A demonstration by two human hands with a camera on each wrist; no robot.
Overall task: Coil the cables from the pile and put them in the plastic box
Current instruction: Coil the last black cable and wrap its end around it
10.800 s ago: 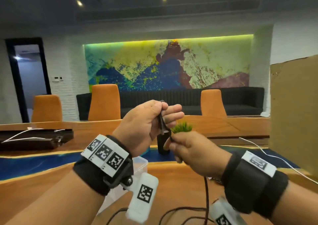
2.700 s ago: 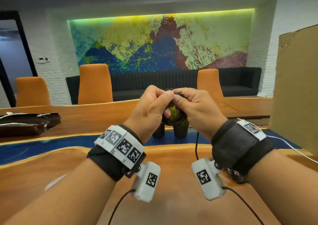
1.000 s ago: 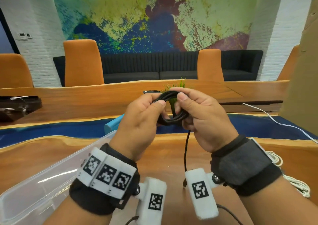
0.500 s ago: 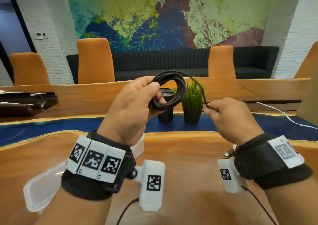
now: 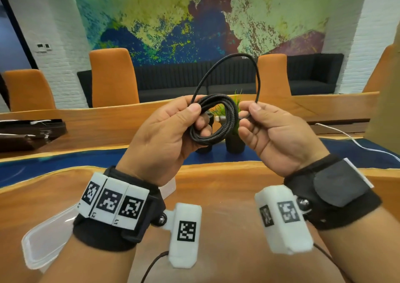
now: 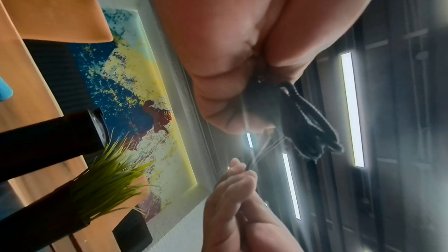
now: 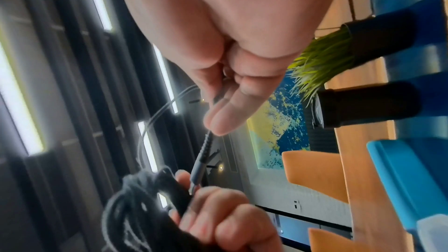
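Both hands are raised above the worktop (image 5: 227, 198), at chest height. The left hand (image 5: 164, 135) has its thumb and fingers curled round a black braided cable (image 5: 218, 118), already wound into a small tight coil; the thumb presses the turns against the fingers. From that pinch one last loose loop rises up and arcs over to the right hand (image 5: 279, 133), which pinches the cable's free end between thumb and forefinger, its other fingers curled in. The right wrist view shows the plug (image 7: 200, 168) at that end, a grey metal-tipped connector poking out below the fingertips and pointing towards the coil and the left hand's knuckles. The two hands are close together, the coil between them.

The clear plastic box (image 5: 45, 237) sits on the worktop down at the left, partly hidden behind the left wrist. Beyond the hands stand two dark pots, one with a green grassy plant (image 5: 234, 109). A white cable (image 5: 355, 142) trails across the worktop at the right.
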